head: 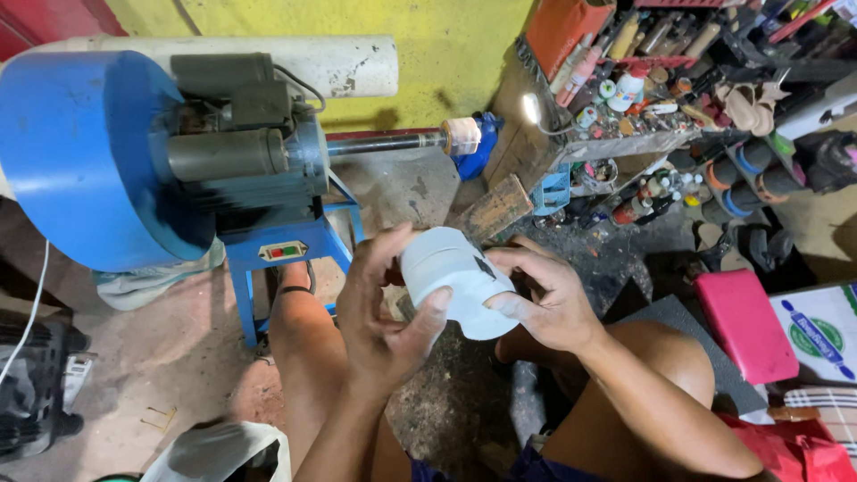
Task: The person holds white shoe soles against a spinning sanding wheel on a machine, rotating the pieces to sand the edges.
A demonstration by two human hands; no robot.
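Observation:
Both my hands hold a white shoe (453, 278) above my knees, sole side turned up. My left hand (379, 312) wraps its near end from the left, thumb pressed on the white surface. From the right, my right hand (549, 299) grips the other side with fingers curled along its edge. A small dark patch shows on the shoe near my right fingers.
A blue motor machine (134, 152) on a blue stand fills the left, its long shaft (384, 141) ending in a pale wheel (462, 136). Cluttered shelves of bottles and tools (643, 89) stand at the right. A pink block (745, 323) lies by my right knee.

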